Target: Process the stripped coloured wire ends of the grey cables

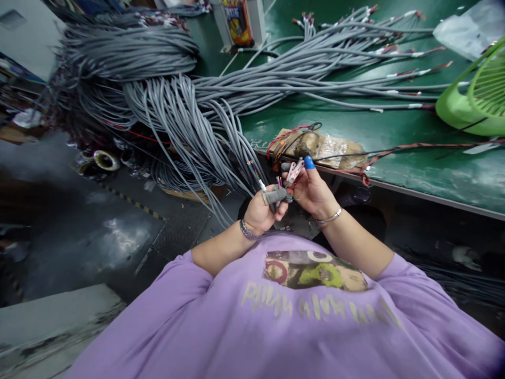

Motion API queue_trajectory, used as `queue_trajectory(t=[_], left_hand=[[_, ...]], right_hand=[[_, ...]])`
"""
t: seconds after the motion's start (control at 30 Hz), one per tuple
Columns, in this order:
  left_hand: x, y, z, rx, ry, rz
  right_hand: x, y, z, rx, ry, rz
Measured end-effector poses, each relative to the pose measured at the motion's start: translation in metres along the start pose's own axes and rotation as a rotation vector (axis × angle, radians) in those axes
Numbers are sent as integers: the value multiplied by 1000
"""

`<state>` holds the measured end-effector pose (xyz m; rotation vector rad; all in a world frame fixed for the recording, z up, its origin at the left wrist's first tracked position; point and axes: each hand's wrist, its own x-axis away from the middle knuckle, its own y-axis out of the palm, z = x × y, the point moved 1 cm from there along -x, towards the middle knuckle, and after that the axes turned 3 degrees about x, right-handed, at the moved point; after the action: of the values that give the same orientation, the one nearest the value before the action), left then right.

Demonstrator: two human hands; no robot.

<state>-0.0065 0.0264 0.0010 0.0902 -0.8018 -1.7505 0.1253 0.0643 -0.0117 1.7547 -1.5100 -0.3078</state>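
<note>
Head view, centre of the frame: a pink clip-like piece (294, 172), long axis slanting up rightward, lies nearer the right hand (314, 192), whose fingers grip it, the left hand (257, 211) gripping coloured wires (279, 182).

A strip of green surface (394, 126) lies open between the grey cables (276, 81) and the red cord (414, 145), with the fan (453, 113) blocking its right end. The taped bundle (345, 151) stands just ahead of the right hand (316, 193); drooping cables crowd the left hand's (258, 212) far side.
</note>
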Motion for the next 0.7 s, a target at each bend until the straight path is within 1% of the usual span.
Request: queue_trajectory(t=[0.13,0.3,0.43,0.53,0.7], left_hand=[[-4,2,0,37,-55,21],[-8,4,0,60,-73,52],[-9,2,-3,85,-61,65],[-10,-1,-7,76,-44,44],[-8,-3,-11,28,-7,27]], right_hand=[[-4,-2,1,-37,-2,3],[-8,-4,3,-44,-26,-4],[-10,-4,4,-67,-45,-20],[-9,-3,4,-51,-60,-24],[-4,2,2,-72,-21,1]])
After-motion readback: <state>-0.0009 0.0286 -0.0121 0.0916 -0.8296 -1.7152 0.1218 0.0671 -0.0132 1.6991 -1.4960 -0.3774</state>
